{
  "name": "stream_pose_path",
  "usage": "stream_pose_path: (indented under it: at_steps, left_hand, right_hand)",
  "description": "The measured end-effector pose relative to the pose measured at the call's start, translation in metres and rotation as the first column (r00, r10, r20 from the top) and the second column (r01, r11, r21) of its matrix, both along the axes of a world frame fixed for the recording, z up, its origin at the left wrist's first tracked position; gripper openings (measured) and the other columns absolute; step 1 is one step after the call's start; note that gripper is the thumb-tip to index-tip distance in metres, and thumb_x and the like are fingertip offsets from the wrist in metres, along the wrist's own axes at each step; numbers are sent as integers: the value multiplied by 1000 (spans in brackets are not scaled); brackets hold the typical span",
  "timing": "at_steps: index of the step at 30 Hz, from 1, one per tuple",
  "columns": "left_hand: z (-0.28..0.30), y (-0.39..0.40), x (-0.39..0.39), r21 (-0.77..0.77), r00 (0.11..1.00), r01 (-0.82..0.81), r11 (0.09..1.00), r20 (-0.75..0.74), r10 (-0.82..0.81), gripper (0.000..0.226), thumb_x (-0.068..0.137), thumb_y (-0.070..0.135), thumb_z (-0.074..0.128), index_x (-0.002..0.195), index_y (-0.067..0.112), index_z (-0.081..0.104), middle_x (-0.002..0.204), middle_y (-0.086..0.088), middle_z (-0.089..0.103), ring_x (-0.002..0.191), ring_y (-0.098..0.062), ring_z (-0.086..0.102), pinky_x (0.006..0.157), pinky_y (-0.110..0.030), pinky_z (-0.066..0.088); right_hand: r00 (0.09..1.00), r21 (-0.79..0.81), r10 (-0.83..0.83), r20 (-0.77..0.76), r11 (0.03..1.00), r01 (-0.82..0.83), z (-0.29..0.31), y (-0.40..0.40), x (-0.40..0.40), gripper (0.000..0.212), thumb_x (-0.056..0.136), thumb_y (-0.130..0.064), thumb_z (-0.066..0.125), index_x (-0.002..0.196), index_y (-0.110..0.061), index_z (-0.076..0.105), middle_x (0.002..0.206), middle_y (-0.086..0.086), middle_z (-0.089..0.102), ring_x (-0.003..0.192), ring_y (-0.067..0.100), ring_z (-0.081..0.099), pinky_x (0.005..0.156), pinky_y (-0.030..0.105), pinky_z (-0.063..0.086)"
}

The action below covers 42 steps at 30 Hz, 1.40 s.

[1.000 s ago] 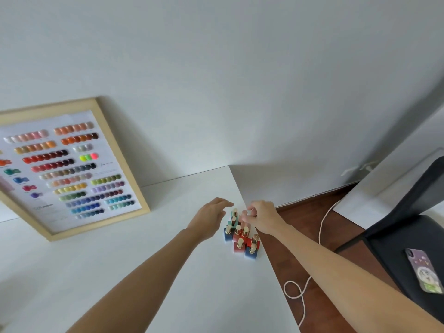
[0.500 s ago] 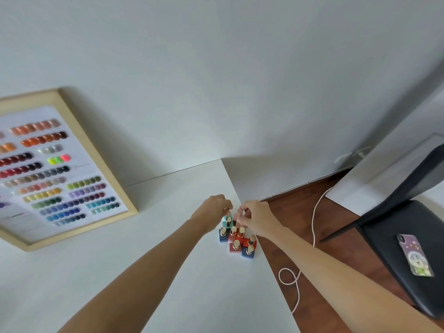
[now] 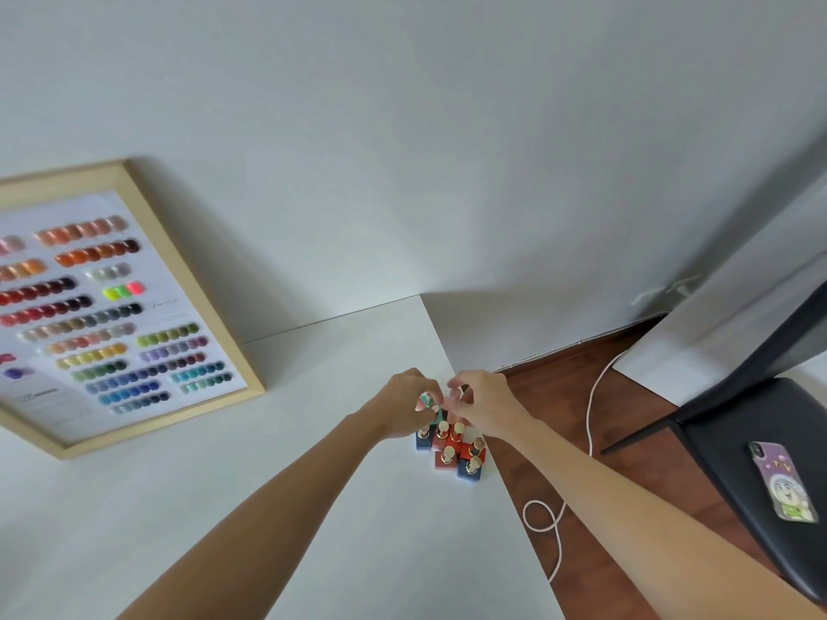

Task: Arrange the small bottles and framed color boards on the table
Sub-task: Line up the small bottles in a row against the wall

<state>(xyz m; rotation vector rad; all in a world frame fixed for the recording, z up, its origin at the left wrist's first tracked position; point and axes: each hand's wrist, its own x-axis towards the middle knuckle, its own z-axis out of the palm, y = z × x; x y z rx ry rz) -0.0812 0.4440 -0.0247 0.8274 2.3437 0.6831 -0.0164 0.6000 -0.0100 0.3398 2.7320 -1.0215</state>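
Your two hands meet just right of the frame's centre, over a tight cluster of small square nail-polish bottles with gold caps (image 3: 452,445) standing at the right edge of the white table (image 3: 250,507). Your left hand (image 3: 402,407) curls its fingers around a small teal bottle (image 3: 430,407) at the far end of the cluster, holding it tilted. Your right hand (image 3: 481,402) has its fingertips bunched at a small pink bottle (image 3: 453,407) right beside the teal one; whether it truly grips that bottle or only touches it, you cannot tell from this view.

Below your hands, about six more bottles show with caps up: two blue, at the near right (image 3: 470,469) and far left (image 3: 423,438) of the group, and the rest in red and dusty-red tones, all touching one another. The hands may hide others.

One light-wood framed color board (image 3: 134,306) with rows of glossy swatches lies at the left of the frame, on the table and against the white wall (image 3: 447,149), well apart from the bottles.

To the right, over the brown wooden floor (image 3: 559,418), one white cable (image 3: 557,525) loops down beside the table edge. One black chair (image 3: 738,440) stands at the right edge of the frame with one phone in a purple cartoon case (image 3: 783,483) lying on its seat.
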Motion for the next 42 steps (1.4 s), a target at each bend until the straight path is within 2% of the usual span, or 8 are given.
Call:
stream_pose_path:
  at_steps: [4,12,19,27,29,33,38,42]
  left_hand:
    - [3,5,-1,-5,999,20,1000,-34,-20,24,83,21,71,106,18,72,112,-6,61,101,-19,60,88,-28,47]
    - [0,9,-4,-136,988,47,990,-138,-66,27,89,15,65,116,13,69,116,-7,67,107,-23,60,92,-34,51]
    - [0,-14,-16,-108,989,-26,994,-150,9,25,90,10,63,114,10,70,120,-7,68,108,-24,59,93,-36,51]
    - [13,-66,-64,12,942,-297,955,-159,295,21,88,8,66,108,12,73,109,-7,70,95,-24,63,80,-30,50]
    - [13,-77,-79,38,917,-362,932,-163,363,21,86,7,67,106,10,73,105,-8,70,93,-24,64,77,-26,47]
    - [10,-93,-107,47,887,-425,904,-181,426,21,86,4,66,106,6,72,108,-12,69,96,-27,64,87,-30,49]
    - [-1,-106,-137,30,863,-454,891,-233,448,23,89,4,63,109,8,71,109,-11,68,96,-26,64,90,-32,50]
    - [-7,-110,-151,-19,860,-450,893,-280,428,26,90,4,61,114,13,69,112,-8,67,100,-25,62,90,-31,50]
  right_hand:
    - [1000,6,-14,4,1000,14,0,-2,-2,29,87,-20,68,114,-7,65,110,12,70,94,24,68,86,34,57]
    - [999,114,-31,-16,993,32,-5,-9,-7,24,89,-15,64,109,-3,68,108,14,71,98,25,65,87,31,53]
    - [1000,183,25,12,983,-27,-5,-10,-18,24,91,-17,62,110,-3,67,108,12,70,96,22,66,78,16,41]
    - [991,148,127,-35,982,-120,12,-32,-78,19,92,-6,55,104,0,68,103,14,70,92,25,65,71,22,44]
    - [988,119,143,-59,984,-135,14,-41,-98,19,92,-5,51,102,1,67,101,12,71,79,18,63,65,17,39]
    - [988,47,139,-73,990,-135,11,-62,-136,21,92,0,44,96,3,64,95,12,74,66,9,61,53,8,38]
    - [979,43,169,-111,985,-165,7,-90,-175,22,91,0,43,94,4,65,94,17,72,81,28,66,71,31,52]
    - [971,60,197,-132,980,-191,1,-107,-193,22,91,-1,44,96,7,65,95,16,70,85,30,65,66,26,45]
